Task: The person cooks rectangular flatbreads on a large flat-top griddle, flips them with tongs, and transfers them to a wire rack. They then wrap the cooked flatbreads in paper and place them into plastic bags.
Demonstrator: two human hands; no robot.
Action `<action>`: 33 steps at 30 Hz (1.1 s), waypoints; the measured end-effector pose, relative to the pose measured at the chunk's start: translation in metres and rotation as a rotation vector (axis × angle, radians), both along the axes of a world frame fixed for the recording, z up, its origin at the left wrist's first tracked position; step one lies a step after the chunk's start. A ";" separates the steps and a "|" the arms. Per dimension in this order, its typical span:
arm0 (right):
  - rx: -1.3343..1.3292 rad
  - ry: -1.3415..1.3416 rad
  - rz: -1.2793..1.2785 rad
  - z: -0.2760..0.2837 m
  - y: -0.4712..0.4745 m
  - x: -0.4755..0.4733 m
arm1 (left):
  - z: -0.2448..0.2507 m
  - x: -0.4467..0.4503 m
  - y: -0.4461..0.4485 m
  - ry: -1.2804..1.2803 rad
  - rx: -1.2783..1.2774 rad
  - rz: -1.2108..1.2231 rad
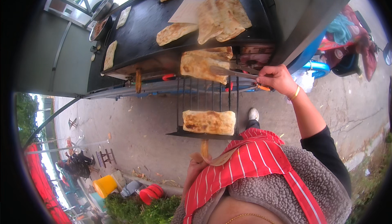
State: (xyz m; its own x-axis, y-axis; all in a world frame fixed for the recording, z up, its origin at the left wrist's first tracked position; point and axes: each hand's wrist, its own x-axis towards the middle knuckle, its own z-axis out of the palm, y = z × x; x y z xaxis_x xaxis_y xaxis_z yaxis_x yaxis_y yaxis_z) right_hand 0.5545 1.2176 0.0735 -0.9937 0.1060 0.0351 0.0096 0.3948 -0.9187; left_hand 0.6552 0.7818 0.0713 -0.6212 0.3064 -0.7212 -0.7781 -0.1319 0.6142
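Observation:
My right hand [274, 78] grips metal tongs [242, 74]. One blade lies over a browned filled flatbread [196, 66] at the griddle's front edge, above the inner end of a pulled-out wire rack [213, 95]. Another browned rectangular flatbread [209, 122] rests at the rack's outer end, against its black front plate [202, 135]. Low in front of me, my left hand [196, 166] holds a piece of brown paper [222, 159] at the rack's wooden handle [204, 147]. Whether the fingers also close round the handle is hidden.
The black griddle [137, 37] carries several flatbreads [222, 18], a sheet of white paper [187, 11] and paler pieces [123, 17]. A bowl of filling [99, 29] stands at its left end. A second wooden handle [138, 80] juts from the front. A metal post [312, 22] rises right.

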 end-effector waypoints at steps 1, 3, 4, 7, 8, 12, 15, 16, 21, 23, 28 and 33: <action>-0.040 -0.040 0.003 -0.002 -0.002 0.001 | -0.001 0.001 -0.001 -0.002 0.007 0.002; -0.164 -0.136 -0.002 -0.007 -0.006 -0.003 | -0.005 0.002 -0.001 -0.016 0.021 0.013; -0.251 -0.190 -0.008 -0.011 -0.011 -0.009 | -0.007 0.003 -0.001 -0.025 0.023 0.022; -0.418 -0.312 0.032 -0.016 -0.021 -0.030 | -0.010 0.005 -0.001 -0.032 0.054 0.053; -0.388 -0.303 0.034 -0.015 -0.023 -0.032 | -0.009 0.005 -0.001 -0.025 0.074 0.057; 0.212 0.215 0.141 0.001 -0.026 -0.007 | -0.005 0.005 -0.001 -0.032 0.045 0.037; 0.539 0.426 0.202 0.014 -0.034 0.019 | -0.006 0.005 -0.001 0.063 -0.024 -0.030; 0.617 0.479 0.223 0.017 -0.037 0.024 | -0.007 0.005 -0.002 0.097 -0.082 -0.070; 0.314 0.398 0.333 0.014 -0.033 0.040 | -0.019 0.006 -0.004 -0.018 0.048 0.026; -0.014 0.253 0.284 0.003 -0.028 0.046 | -0.022 0.006 -0.007 0.034 0.028 -0.024; -0.418 -0.342 -0.086 -0.028 -0.006 0.054 | -0.035 0.013 -0.016 0.019 0.140 0.035; -0.648 -0.485 0.037 -0.043 -0.008 0.032 | -0.057 0.014 -0.025 -0.205 0.130 0.106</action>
State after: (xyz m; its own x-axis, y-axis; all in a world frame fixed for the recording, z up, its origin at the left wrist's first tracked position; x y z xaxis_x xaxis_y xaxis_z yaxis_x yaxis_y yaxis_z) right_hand 0.5865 1.2096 0.0302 -0.8858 -0.0753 -0.4579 0.4631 -0.2064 -0.8620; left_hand 0.6691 0.7573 0.0140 -0.4994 0.3454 -0.7945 -0.8623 -0.2868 0.4173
